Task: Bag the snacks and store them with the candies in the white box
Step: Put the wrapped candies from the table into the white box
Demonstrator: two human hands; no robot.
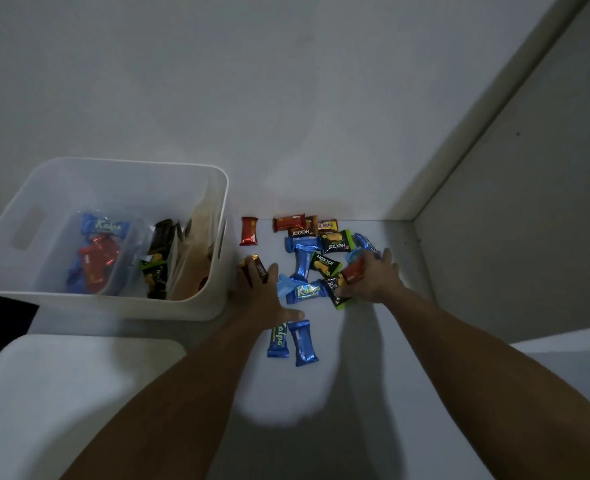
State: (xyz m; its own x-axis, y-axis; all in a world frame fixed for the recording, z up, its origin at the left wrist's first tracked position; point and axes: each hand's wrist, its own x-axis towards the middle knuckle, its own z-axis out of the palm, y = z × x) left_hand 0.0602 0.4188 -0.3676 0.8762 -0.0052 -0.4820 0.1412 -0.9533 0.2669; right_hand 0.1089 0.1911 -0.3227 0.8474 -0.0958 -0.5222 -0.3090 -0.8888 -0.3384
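**Both hands in the snack pile beside the white box**

A white box [120, 188] stands at the left on a pale counter [373, 358], close against the wall. Inside it lie clear bags already filled: one at the left holds blue and red wrapped snacks [96, 251], another in the middle holds dark and green packs [156, 265], and a third bag of brownish pieces [196, 258] leans against the right wall of the box.

Just right of the box, loose snacks are scattered on the counter. A single red pack [249, 231] lies apart at the upper left of the pile. Behind it, near the wall, sit a red bar [289, 222], black-and-green Nextar packs [335, 241] and several blue wrappers [302, 263]. A blue Kalpa pack [305, 292] lies between the two hands, and two more blue packs [300, 342] lie nearer the person, side by side.

The left hand [264, 292] reaches forward beside the right wall of the box, its fingers closed around a dark brown pack [255, 268]. The right hand [373, 277] rests over the right side of the pile, palm down, with its fingers curled on a red pack [354, 271]; a black-and-green pack [335, 292] lies partly under its thumb side. Both forearms are bare and stretch in from the bottom edge. The scene is dim, so small print on the wrappers is mostly unreadable.
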